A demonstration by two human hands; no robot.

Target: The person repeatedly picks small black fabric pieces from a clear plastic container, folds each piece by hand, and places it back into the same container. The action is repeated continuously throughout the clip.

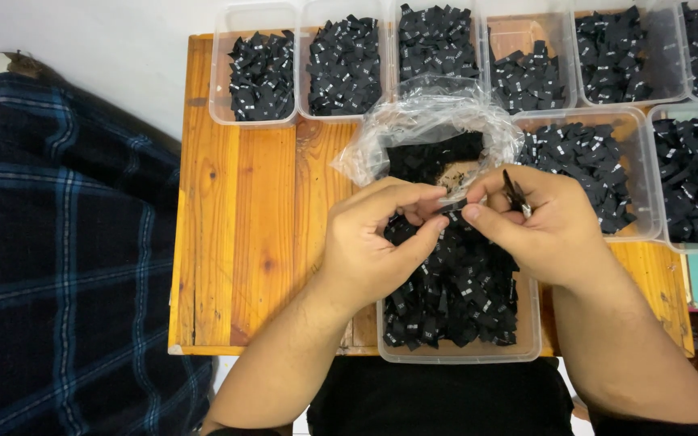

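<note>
My left hand point(373, 242) and my right hand point(543, 226) meet over a clear plastic tub point(462, 354) full of small black folded fabric labels point(454, 299). Both pinch one black label point(452, 207) between thumbs and forefingers. The right hand also has a few more black labels point(515, 194) tucked between its fingers. Just behind the hands lies a crumpled clear plastic bag point(422, 121) with more black labels inside.
Several clear tubs of black labels line the back of the wooden table point(244, 226), such as one at the far left point(256, 77), and two more stand at the right point(591, 161). Dark blue plaid cloth point(58, 258) lies left of the table.
</note>
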